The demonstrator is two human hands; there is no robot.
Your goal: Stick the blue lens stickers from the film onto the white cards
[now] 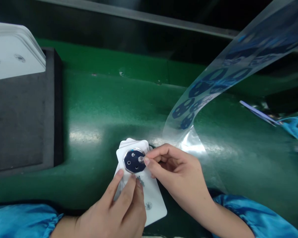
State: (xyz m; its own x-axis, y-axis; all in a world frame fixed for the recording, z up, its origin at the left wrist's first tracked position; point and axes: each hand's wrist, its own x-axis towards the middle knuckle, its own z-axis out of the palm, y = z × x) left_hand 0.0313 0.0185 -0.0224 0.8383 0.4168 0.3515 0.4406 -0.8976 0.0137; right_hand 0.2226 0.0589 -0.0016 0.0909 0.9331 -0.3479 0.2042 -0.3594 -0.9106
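Note:
A small stack of white panels (154, 201) with rounded corners and dark printed marks lies fanned at the front of the green table. On the top one sits a dark blue octagonal piece (133, 164) with a shiny rim and several round holes. My left hand (121, 205) rests on the panel just below this piece, its fingers stretched out and apart; its thumb is hidden. Between the thumb and forefinger of my right hand (173, 172) is a small clear round piece (140, 159), pinched at the right side of the octagon.
At the left, a dark grey foam tray (48, 132) holds a pile of white panels (15, 49). A clear film strip (203, 89) with dark blue shapes curves down from the upper right to the table (94, 99). Blue cord (295, 129) lies far right.

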